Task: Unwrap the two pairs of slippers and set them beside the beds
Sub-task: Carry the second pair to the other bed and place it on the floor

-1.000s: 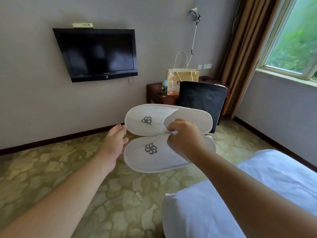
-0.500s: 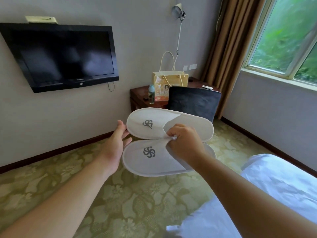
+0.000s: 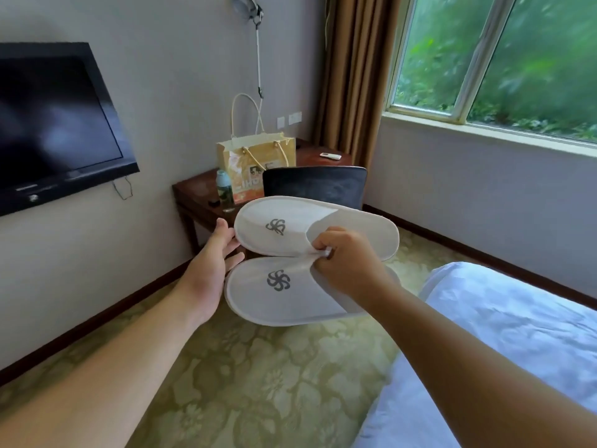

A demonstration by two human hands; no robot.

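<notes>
1. A wall-mounted television (image 3: 55,124) hangs at far left, well clear of the work; I judge it no obstacle.
2. The left hand (image 3: 211,266) is spread open, palm and fingers resting against the toe ends of the slippers, bracing them, not gripping.
3. The pair of slippers (image 3: 290,257) is held in mid-air over the patterned carpet (image 3: 242,376), one above the other, toes to the left, each with a grey pinwheel logo. They look thin, soft and very light, probably floppy at the sole, so they should bend if held by one end only. Any wrapper on them cannot be made out.
4. The right hand (image 3: 345,263) is closed in a pinch where the two uppers meet, on what seems a small white tab or joined edge. That seam looks like the sensible place to hold or pull apart, gently, since thin fabric may tear.
5. Behind stand a wooden desk (image 3: 193,192) with a bottle (image 3: 224,190), a paper gift bag (image 3: 258,160) and a dark chair (image 3: 315,185), none near the hands.
6. The bed (image 3: 504,324) lies lower right, near; the floor beside it looks free for placing them.
</notes>
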